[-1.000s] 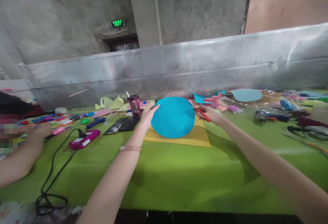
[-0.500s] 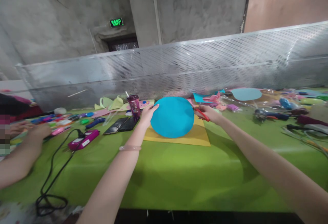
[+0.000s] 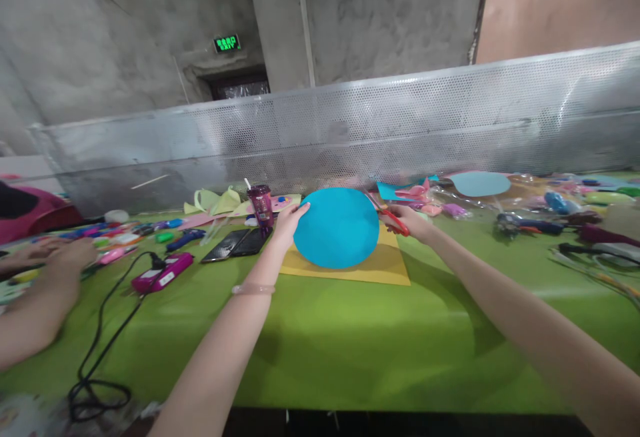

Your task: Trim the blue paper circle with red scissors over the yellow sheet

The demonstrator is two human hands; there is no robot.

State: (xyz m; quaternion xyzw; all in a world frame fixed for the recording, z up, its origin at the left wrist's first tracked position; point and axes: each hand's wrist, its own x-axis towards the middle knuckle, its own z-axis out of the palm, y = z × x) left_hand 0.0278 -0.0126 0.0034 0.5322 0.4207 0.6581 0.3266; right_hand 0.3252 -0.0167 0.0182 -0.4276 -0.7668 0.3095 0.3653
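Note:
A round blue sheet (image 3: 336,229), which looks like paper or foam, is held up by its left edge in my left hand (image 3: 290,221). My thumb lies on its front face, and the other fingers are hidden behind it. My right hand (image 3: 409,219) grips red-handled scissors (image 3: 396,221) at the sheet's right edge. The blades point up and to the left, beside the rim. Beneath the blue sheet a yellow sheet (image 3: 390,265) lies on the green tabletop (image 3: 360,337).
Left of my hands stand a purple cup with a straw (image 3: 261,209) and two dark phones (image 3: 239,245). A purple power strip (image 3: 163,273) trails a black cable. A co-worker's hands (image 3: 65,257) are at far left. Glue guns (image 3: 530,225) and wrapped craft pieces lie right.
The scissor blades have swung upward and now show more clearly past the sheet's right edge. The blue sheet has barely moved. The co-worker at left has shifted back.

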